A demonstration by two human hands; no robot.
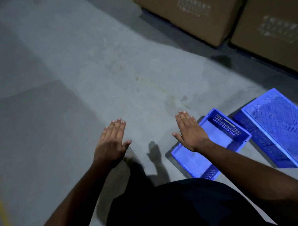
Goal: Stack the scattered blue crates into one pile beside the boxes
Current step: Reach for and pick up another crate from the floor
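Note:
Two blue plastic crates lie on the grey floor at the lower right. The nearer crate [219, 141] stands open side up, partly hidden behind my right forearm. Right of it, the second crate [288, 127] lies upside down, its lattice bottom facing up. My left hand [111, 143] and my right hand [190, 131] are stretched out flat, palms down, fingers straight, holding nothing. My right hand hovers over the near crate's left edge; my left hand is over bare floor.
Large cardboard boxes [196, 4] [281, 23] stand on dark pallets along the upper right. A faded yellow line [0, 206] runs down the floor at the left. My dark clothing fills the bottom centre.

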